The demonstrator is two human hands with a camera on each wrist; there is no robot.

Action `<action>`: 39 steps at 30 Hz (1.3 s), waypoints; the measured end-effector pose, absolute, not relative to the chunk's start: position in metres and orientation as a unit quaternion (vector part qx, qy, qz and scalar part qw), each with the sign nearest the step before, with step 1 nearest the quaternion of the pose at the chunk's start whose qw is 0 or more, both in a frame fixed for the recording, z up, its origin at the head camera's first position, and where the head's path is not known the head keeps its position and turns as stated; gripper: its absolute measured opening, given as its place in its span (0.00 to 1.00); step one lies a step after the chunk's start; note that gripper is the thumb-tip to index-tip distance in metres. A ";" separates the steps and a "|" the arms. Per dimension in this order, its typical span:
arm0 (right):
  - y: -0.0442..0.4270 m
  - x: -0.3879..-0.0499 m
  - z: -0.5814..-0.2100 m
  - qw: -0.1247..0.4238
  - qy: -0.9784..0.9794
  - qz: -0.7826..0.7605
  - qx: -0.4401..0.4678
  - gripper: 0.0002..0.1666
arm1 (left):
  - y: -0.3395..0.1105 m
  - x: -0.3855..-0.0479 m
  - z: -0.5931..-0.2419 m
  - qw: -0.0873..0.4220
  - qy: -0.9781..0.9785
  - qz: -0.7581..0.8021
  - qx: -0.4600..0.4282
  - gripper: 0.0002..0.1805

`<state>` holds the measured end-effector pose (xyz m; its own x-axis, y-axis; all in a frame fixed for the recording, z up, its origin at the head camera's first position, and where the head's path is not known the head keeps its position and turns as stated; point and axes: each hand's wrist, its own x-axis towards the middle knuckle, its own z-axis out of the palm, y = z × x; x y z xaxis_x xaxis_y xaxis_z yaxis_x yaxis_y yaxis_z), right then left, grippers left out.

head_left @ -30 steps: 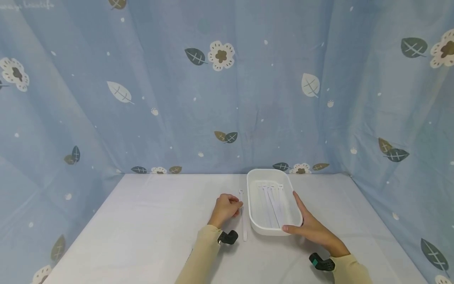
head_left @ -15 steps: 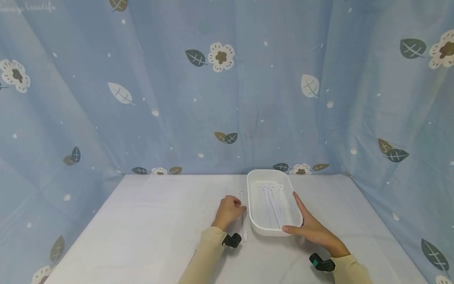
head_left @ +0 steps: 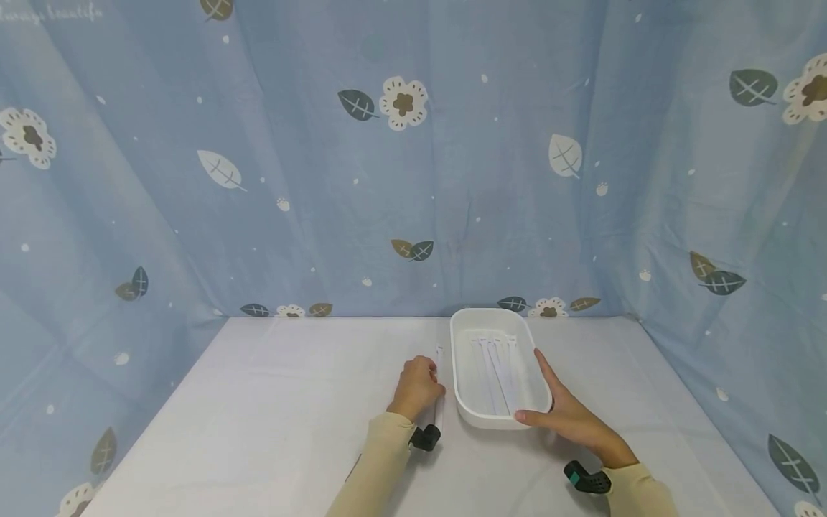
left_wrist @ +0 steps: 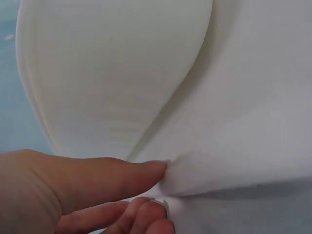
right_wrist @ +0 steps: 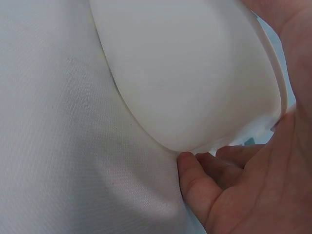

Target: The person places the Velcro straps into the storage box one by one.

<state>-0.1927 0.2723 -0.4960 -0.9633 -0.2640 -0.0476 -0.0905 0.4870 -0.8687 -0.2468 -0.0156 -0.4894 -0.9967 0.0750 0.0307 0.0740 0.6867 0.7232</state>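
Observation:
My left hand (head_left: 416, 388) is beside the left wall of a white plastic tray (head_left: 500, 422). Its thumb and fingertips pinch a long, thin white stick (head_left: 440, 357) with a small head at the far end; the hand covers its middle. In the left wrist view the thumb (left_wrist: 122, 178) lies above curled fingers. My right hand (head_left: 568, 411) grips the tray's near right corner, thumb on the rim and fingers along the outer wall. Several similar white sticks (head_left: 496, 368) lie lengthwise inside the tray, heads at the far end. Their exact kind is too small to tell.
A white cloth (head_left: 271, 402) covers the table. Behind and at both sides hangs a blue curtain (head_left: 291, 179) with leaves and flowers, and the tray's far end stands close to it. Black wrist cameras (head_left: 586, 477) are worn on both wrists.
My left hand has moved slightly right and toward me along the stick, whose near end has swung left. The right hand and the tray have stayed in place.

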 end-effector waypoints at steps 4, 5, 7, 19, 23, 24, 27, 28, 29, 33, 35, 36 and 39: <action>0.272 -0.192 -0.495 0.090 0.859 -0.494 -0.100 0.75 | -0.015 -0.246 -0.486 -0.016 0.929 0.369 0.031 0.19; 0.272 -0.192 -0.495 0.090 0.859 -0.494 -0.099 0.75 | -0.015 -0.245 -0.485 -0.016 0.931 0.364 0.028 0.18; 0.272 -0.192 -0.495 0.089 0.859 -0.494 -0.100 0.75 | -0.016 -0.245 -0.484 -0.011 0.933 0.358 0.025 0.16; 0.274 -0.194 -0.500 0.087 0.856 -0.500 -0.103 0.74 | -0.025 -0.245 -0.481 0.048 0.919 0.388 0.058 0.13; 0.274 -0.194 -0.499 0.087 0.855 -0.499 -0.110 0.75 | -0.033 -0.248 -0.479 0.078 0.899 0.426 0.061 0.12; 0.274 -0.194 -0.499 0.085 0.855 -0.499 -0.110 0.75 | -0.034 -0.249 -0.479 0.082 0.895 0.434 0.062 0.12; 0.274 -0.194 -0.496 0.084 0.856 -0.498 -0.116 0.75 | -0.039 -0.253 -0.480 0.088 0.883 0.456 0.067 0.12; 0.274 -0.194 -0.496 0.083 0.856 -0.497 -0.117 0.75 | -0.040 -0.254 -0.480 0.090 0.879 0.464 0.067 0.12; 0.274 -0.194 -0.495 0.083 0.855 -0.498 -0.116 0.75 | -0.041 -0.255 -0.480 0.092 0.875 0.471 0.065 0.12; 0.273 -0.193 -0.495 0.087 0.854 -0.500 -0.110 0.75 | -0.044 -0.257 -0.479 0.099 0.856 0.504 0.057 0.12; 0.273 -0.193 -0.495 0.090 0.855 -0.499 -0.107 0.75 | -0.045 -0.257 -0.478 0.104 0.843 0.525 0.051 0.13; 0.273 -0.194 -0.496 0.090 0.856 -0.498 -0.106 0.75 | -0.046 -0.257 -0.478 0.106 0.836 0.536 0.049 0.13; 0.273 -0.194 -0.496 0.090 0.856 -0.499 -0.104 0.75 | -0.047 -0.258 -0.476 0.113 0.813 0.570 0.037 0.15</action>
